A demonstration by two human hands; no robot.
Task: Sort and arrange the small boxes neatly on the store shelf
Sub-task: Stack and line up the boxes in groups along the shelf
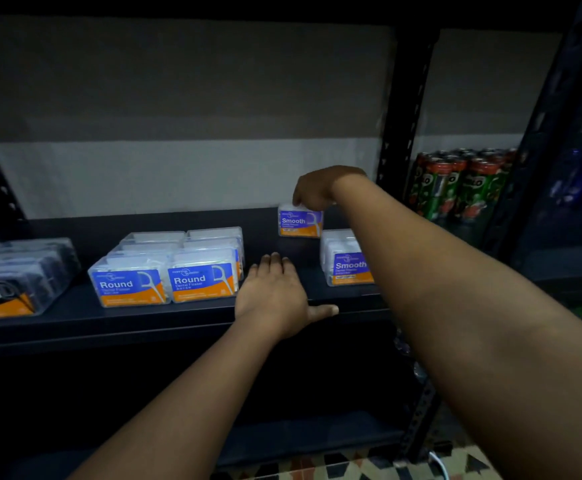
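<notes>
My right hand (317,188) grips the top of a clear "Smooth" floss box (300,222) with a purple and orange label, far back on the dark shelf (75,317). A second "Smooth" box (343,259) stands nearer the front, partly hidden by my right forearm. Left of centre, several "Round" boxes (168,271) with blue and orange labels stand in two neat rows. My left hand (274,294) lies flat on the shelf's front edge, fingers straight, thumb out to the right, holding nothing.
Dark-labelled boxes (16,278) sit at the shelf's left end. A black upright post (404,126) bounds the shelf on the right; beyond it stand green drink cans (456,185). A lower shelf (282,441) and patterned floor (369,465) lie below.
</notes>
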